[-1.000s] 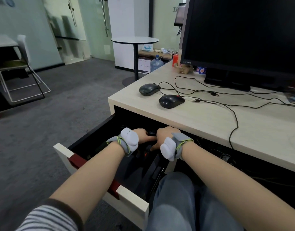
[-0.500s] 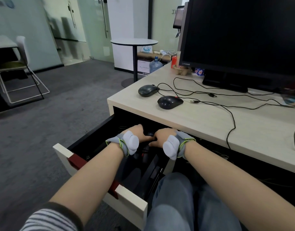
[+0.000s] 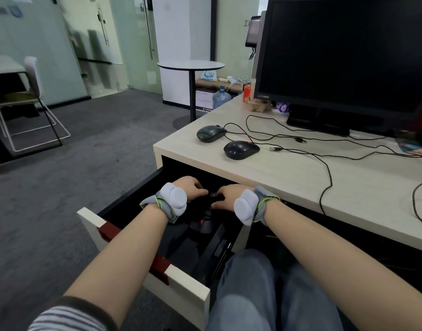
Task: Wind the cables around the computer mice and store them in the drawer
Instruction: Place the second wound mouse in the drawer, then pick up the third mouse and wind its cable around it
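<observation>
On top of the desk (image 3: pixel 300 187), two black mice lie side by side, up and to the right of both hands. Their long cords run off to the right, loose, not wound. The right hand (image 3: pixel 229 195) is nearer to them. Down in the open drawer (image 3: pixel 181 287), it and the left hand (image 3: pixel 189 187) sit close together around something small and dark. It is too dark to tell what.

floor: grey carpet (image 3: pixel 62 187) | glass partition (image 3: pixel 38 44) | round table (image 3: pixel 190 65) | chair (image 3: pixel 26 99)
</observation>
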